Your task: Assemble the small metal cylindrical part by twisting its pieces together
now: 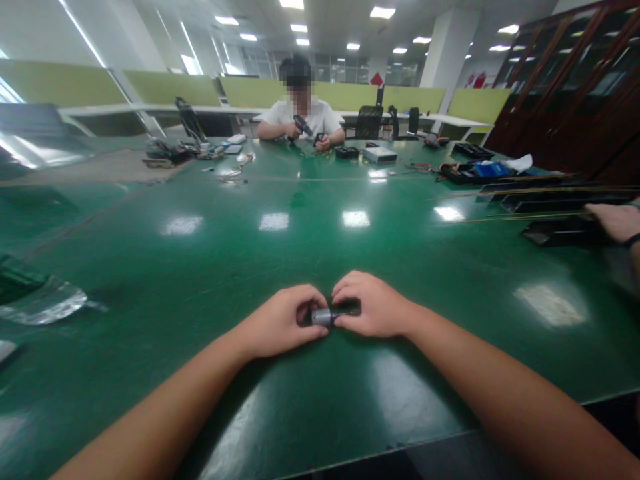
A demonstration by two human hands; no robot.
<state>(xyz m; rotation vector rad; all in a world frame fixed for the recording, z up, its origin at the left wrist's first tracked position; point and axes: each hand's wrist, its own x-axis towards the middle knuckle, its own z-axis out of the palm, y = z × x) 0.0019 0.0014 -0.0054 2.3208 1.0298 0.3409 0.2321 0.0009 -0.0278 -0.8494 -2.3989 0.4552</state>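
Both my hands rest on the green table [320, 253] near its front edge, meeting over one small part. It is a short cylinder with a silver end and a black end [327, 315], lying sideways between my fingers. My left hand [283, 320] is closed around the silver end. My right hand [373, 307] pinches the black end from above. Most of the part is hidden under my fingers.
A person [300, 113] sits at the far side holding a power tool. Another person's hand [617, 220] rests at the right edge by black trays [560, 200]. Tools and small boxes [380, 155] lie at the back. A foil bag [43, 300] lies at left.
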